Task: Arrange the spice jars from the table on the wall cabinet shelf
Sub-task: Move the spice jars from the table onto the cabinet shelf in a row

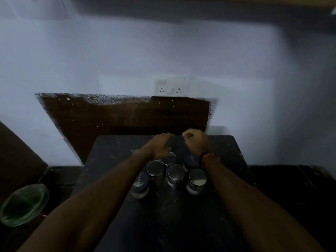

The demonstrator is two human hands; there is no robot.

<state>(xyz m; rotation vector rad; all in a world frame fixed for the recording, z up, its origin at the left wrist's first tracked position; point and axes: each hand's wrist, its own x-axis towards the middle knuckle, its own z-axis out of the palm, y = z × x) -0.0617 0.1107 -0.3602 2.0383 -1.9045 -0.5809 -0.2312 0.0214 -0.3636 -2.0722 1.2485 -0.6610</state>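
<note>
Several spice jars stand in a cluster on a dark table [112, 151]. Those with shiny metal lids [176, 172] are in the middle, and one with a dark lid [140, 182] is at the left front. Another dark-lidded jar [190, 159] sits partly hidden under my right wrist. My left hand [160, 144] hovers over the far side of the cluster with fingers extended and holds nothing. My right hand [196, 140] is above the table beyond the jars, fingers curled into a loose fist with nothing in it. The cabinet's underside [236, 0] shows at the top edge.
A white wall with a switch and socket plate [171, 86] rises behind the table, above a dark wooden panel [118, 113]. A bin lined with a green bag [24, 204] stands on the floor at the left. A dark counter [291, 175] runs along the right.
</note>
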